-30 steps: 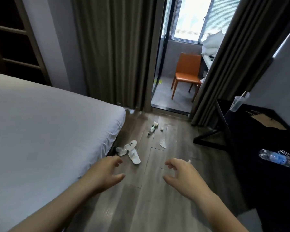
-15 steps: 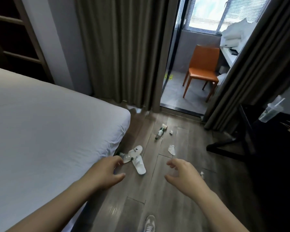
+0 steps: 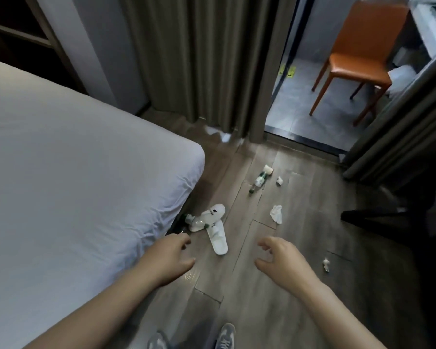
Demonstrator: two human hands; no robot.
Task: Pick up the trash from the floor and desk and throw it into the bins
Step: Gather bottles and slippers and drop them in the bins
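The left hand (image 3: 170, 258) and right hand (image 3: 281, 263) are hovering over the wooden floor (image 3: 262, 311), fingers loosely curled, holding nothing. Two white slippers (image 3: 218, 239) are lying crossed by the bed (image 3: 73, 185) corner, with a clear bottle (image 3: 196, 222) touching them. Farther off, a green bottle (image 3: 258, 181) is lying just beside a paper cup (image 3: 267, 170). A large tissue (image 3: 276, 214), a small wad (image 3: 279, 180) and a second wad (image 3: 326, 264) are lying well apart. An orange chair (image 3: 358, 59) is standing beyond the curtain (image 3: 199, 59).

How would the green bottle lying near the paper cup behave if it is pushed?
The green bottle lies on its side on the smooth floor, so it would probably roll. It looks small, so likely light; its contents cannot be seen.
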